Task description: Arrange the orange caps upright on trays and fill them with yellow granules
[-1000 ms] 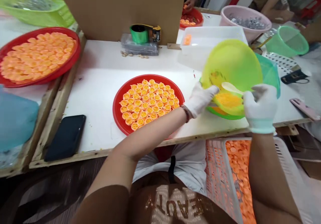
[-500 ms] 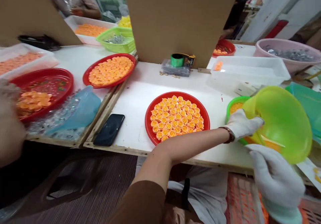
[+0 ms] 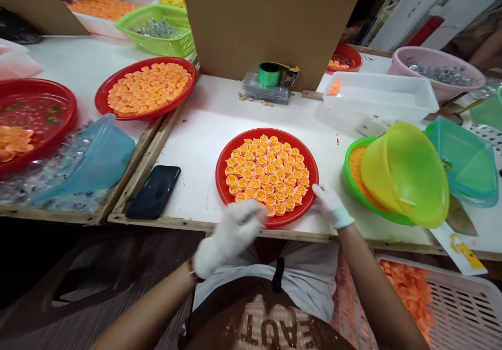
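Observation:
A round red tray (image 3: 221,193) stands in front of me, covered with small orange round pieces (image 3: 270,169) with yellow-orange centres. My right hand (image 3: 331,203), in a white glove, grips the tray's right rim; some of its fingers are hidden. Over the front edge of the tray is my left hand (image 3: 235,229), also gloved and smeared by motion, so its fingers are hard to read. To the right, a translucent yellow bowl (image 3: 423,177) lies tipped on a green bowl (image 3: 347,175) of fine orange granules.
A phone (image 3: 153,192) lies near the front edge. Left stand another red tray (image 3: 102,96) of orange pieces and a blue scoop-like container (image 3: 98,156). Tape (image 3: 269,75) sits at the cardboard divider (image 3: 270,20). A white bin (image 3: 376,99) and teal container (image 3: 466,161) are right.
Both hands have left the yellow bowl and moved left to the red tray. The yellow bowl now leans on the green bowl, untouched. The view has shifted somewhat.

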Motion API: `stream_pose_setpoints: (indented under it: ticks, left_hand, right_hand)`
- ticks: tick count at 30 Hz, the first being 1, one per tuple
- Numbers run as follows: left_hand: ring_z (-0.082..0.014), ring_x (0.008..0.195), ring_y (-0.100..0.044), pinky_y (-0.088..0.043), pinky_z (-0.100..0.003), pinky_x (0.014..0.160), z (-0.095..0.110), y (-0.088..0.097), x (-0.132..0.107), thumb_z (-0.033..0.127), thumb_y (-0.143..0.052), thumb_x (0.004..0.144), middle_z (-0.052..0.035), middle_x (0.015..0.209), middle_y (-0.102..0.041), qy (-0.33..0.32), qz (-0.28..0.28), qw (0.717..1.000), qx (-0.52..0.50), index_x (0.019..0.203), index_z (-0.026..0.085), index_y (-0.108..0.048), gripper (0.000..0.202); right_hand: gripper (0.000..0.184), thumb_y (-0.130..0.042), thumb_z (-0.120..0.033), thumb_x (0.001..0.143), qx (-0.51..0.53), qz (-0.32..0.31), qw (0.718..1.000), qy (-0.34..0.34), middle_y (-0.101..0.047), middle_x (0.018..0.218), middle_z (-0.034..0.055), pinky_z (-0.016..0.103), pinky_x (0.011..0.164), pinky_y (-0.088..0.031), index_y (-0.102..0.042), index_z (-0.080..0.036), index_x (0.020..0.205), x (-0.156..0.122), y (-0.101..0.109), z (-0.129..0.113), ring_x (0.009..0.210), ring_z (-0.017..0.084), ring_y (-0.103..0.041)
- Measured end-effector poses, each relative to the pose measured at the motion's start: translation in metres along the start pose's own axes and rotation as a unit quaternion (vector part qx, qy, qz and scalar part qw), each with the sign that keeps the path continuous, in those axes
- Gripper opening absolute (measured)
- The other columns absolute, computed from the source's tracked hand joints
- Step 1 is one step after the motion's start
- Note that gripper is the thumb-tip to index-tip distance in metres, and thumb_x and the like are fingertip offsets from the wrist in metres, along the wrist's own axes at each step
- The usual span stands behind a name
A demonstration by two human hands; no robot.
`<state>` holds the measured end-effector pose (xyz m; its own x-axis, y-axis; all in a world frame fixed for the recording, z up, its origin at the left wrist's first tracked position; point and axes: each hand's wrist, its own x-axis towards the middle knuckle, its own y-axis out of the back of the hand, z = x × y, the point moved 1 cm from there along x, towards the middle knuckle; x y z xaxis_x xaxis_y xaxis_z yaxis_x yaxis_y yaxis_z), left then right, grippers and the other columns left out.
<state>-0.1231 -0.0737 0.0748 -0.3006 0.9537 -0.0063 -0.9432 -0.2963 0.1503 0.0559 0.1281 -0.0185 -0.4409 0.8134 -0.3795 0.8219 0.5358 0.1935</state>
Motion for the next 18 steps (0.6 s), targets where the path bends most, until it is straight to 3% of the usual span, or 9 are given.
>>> stream_pose_setpoints:
  ticks: [2,4,5,8,12,15,18]
  left_hand:
    - [-0.0118,0.064,-0.058,-0.047,-0.024,0.063,-0.03,0.052,-0.028,0.047,-0.069,0.085,-0.0015,0.066,-0.063,0.064,0.158,0.985,-0.008,0.071,0.015,-0.067,0.035]
    - [-0.0127,0.071,-0.064,-0.053,-0.023,0.068,-0.06,0.093,-0.043,0.049,-0.06,0.09,-0.0015,0.076,-0.065,0.121,0.296,0.947,-0.031,0.088,0.015,-0.064,0.034]
    - [-0.014,0.074,-0.068,-0.056,-0.026,0.071,-0.074,0.106,-0.046,0.05,-0.058,0.09,-0.0029,0.084,-0.067,0.154,0.328,0.931,-0.054,0.1,0.015,-0.063,0.037]
    - [-0.0208,0.08,-0.074,-0.062,-0.036,0.075,-0.103,0.118,-0.042,0.045,-0.064,0.082,-0.0108,0.102,-0.07,0.232,0.304,0.914,-0.136,0.13,0.01,-0.053,0.06]
    - [-0.0256,0.088,-0.076,-0.064,-0.042,0.079,-0.113,0.113,-0.034,0.051,-0.06,0.084,-0.0173,0.11,-0.072,0.22,0.239,0.928,-0.183,0.136,0.009,-0.053,0.068]
    - [-0.0285,0.098,-0.075,-0.063,-0.047,0.087,-0.118,0.128,-0.042,0.059,-0.048,0.09,-0.0219,0.122,-0.07,0.179,0.299,0.928,-0.129,0.137,0.007,-0.054,0.069]
    - [-0.0321,0.11,-0.072,-0.059,-0.051,0.099,-0.13,0.151,-0.061,0.059,-0.054,0.088,-0.0242,0.13,-0.067,0.143,0.392,0.909,-0.013,0.131,0.008,-0.059,0.067]
  right_hand:
    - [0.022,-0.068,-0.041,0.094,0.037,-0.009,0.997,-0.061,-0.075,0.092,0.0065,0.034,0.059,-0.064,-0.062,-0.021,0.097,0.01,0.001,0.001,0.069,0.02,-0.072]
    - [0.022,-0.075,-0.036,0.085,0.063,-0.017,0.994,-0.087,-0.077,0.092,0.0064,0.033,0.06,-0.065,-0.061,-0.021,0.094,0.013,0.002,0.0,0.071,0.02,-0.074]
    - [0.025,-0.077,-0.034,0.081,0.075,-0.024,0.993,-0.089,-0.078,0.094,0.0065,0.032,0.061,-0.065,-0.062,-0.021,0.095,0.013,0.002,-0.001,0.074,0.021,-0.075]
    - [0.037,-0.083,-0.034,0.074,0.111,-0.058,0.989,-0.074,-0.079,0.106,0.0074,0.033,0.066,-0.066,-0.065,-0.021,0.103,0.008,-0.002,-0.004,0.086,0.024,-0.077]
    - [0.05,-0.086,-0.038,0.071,0.163,-0.086,0.982,-0.05,-0.077,0.121,0.0087,0.037,0.071,-0.067,-0.066,-0.024,0.114,0.003,-0.02,-0.004,0.097,0.028,-0.078]
    - [0.052,-0.087,-0.042,0.072,0.164,-0.11,0.98,-0.04,-0.076,0.124,0.0106,0.039,0.07,-0.067,-0.067,-0.023,0.117,0.011,-0.043,-0.005,0.095,0.03,-0.078]
    - [0.051,-0.087,-0.044,0.071,0.154,-0.123,0.98,0.003,-0.077,0.121,0.0118,0.04,0.074,-0.066,-0.07,-0.021,0.114,0.028,-0.074,-0.019,0.096,0.03,-0.078]
